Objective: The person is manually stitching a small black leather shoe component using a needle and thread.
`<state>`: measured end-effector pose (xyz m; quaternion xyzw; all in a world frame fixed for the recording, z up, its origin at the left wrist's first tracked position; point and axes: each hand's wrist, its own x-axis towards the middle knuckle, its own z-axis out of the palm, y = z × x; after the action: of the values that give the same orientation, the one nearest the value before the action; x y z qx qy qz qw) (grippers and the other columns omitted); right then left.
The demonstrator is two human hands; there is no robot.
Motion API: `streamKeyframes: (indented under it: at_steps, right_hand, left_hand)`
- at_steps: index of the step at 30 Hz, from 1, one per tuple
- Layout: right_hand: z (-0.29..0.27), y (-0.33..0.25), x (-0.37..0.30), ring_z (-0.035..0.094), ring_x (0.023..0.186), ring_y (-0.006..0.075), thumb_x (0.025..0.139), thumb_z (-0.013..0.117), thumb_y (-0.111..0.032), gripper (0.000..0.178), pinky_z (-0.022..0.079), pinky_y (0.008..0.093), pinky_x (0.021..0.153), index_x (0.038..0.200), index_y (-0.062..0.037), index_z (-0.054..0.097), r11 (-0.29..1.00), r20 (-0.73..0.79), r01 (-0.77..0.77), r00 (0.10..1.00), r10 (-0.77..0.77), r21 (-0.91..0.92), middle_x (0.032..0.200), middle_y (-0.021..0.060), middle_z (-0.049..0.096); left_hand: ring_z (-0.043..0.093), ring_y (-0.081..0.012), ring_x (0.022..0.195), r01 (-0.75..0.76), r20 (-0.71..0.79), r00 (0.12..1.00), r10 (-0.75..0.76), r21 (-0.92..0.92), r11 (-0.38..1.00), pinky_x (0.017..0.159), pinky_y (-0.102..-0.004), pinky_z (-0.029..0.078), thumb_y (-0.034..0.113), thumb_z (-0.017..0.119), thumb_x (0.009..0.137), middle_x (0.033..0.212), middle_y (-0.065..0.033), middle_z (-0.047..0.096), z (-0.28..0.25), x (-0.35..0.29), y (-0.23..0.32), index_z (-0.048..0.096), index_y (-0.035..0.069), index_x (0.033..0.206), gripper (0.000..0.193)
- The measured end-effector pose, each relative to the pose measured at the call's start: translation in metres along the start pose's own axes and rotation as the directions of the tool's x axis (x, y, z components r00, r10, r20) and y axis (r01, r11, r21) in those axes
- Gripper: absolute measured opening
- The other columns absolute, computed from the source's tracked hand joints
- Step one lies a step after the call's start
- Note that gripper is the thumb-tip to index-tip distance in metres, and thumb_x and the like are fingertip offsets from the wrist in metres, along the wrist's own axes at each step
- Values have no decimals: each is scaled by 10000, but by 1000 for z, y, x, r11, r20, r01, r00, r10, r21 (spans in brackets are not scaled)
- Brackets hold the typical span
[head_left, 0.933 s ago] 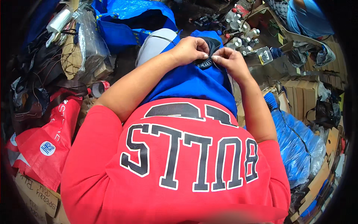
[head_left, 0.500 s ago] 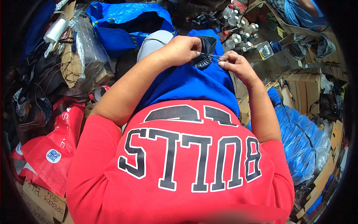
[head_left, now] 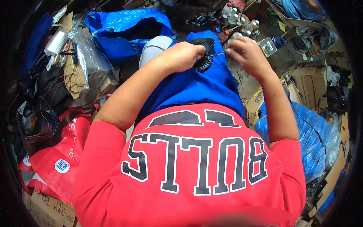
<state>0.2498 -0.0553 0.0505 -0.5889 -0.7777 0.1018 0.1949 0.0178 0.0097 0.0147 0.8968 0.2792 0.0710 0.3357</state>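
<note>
A black shoe (head_left: 205, 43), with a ridged, gathered-looking edge, rests on the blue cloth (head_left: 189, 85) over my lap. My left hand (head_left: 186, 56) is closed on the shoe's left side, thumb and fingers pinched at its edge. To the right of the shoe, my right hand (head_left: 247, 55) is closed in a pinch, raised above the cloth. A thin, shiny needle (head_left: 220, 53) runs from its fingertips toward the shoe. Dark thread (head_left: 223, 67) loops loosely below it. The needle's far tip is hard to make out against the shoe.
An open blue bag (head_left: 128, 28) lies beyond my left arm. Several small bottles (head_left: 249, 26) stand at the far right. A plastic-wrapped blue bundle (head_left: 308, 140) and cardboard boxes (head_left: 308, 85) are on my right. A red bag (head_left: 62, 159) lies at my left.
My right hand has moved up and to the right, turning so its back shows more. My left hand stays at the shoe, shifted slightly. The view has shifted a little.
</note>
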Motion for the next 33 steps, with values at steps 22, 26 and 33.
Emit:
streamKeyframes:
  at_steps: [22,26,33]
  right_hand:
    - [11,-26,28,607,819,166,918,552,-261,267,495,309,777,982,-6,597,-70,3,12,978,207,997,890,101,629]
    - [6,-49,21,541,686,156,956,468,-332,307,450,272,643,854,-49,529,-127,77,-96,986,-145,987,766,64,572]
    - [-17,58,-78,560,738,108,867,600,-177,223,461,266,694,1080,-140,656,923,132,-362,929,345,129,820,50,637]
  left_hand:
    - [635,-173,844,-412,-429,898,94,-748,521,811,-295,499,141,597,884,870,-115,653,-70,-32,31,601,6,912,138]
    - [613,-141,764,-57,6,990,141,-896,440,700,-302,501,206,531,932,810,-44,598,-39,-42,59,541,31,901,178]
    - [582,-280,746,78,-434,892,128,426,901,652,-354,472,41,679,696,766,-114,589,-95,-122,-53,641,57,819,130]
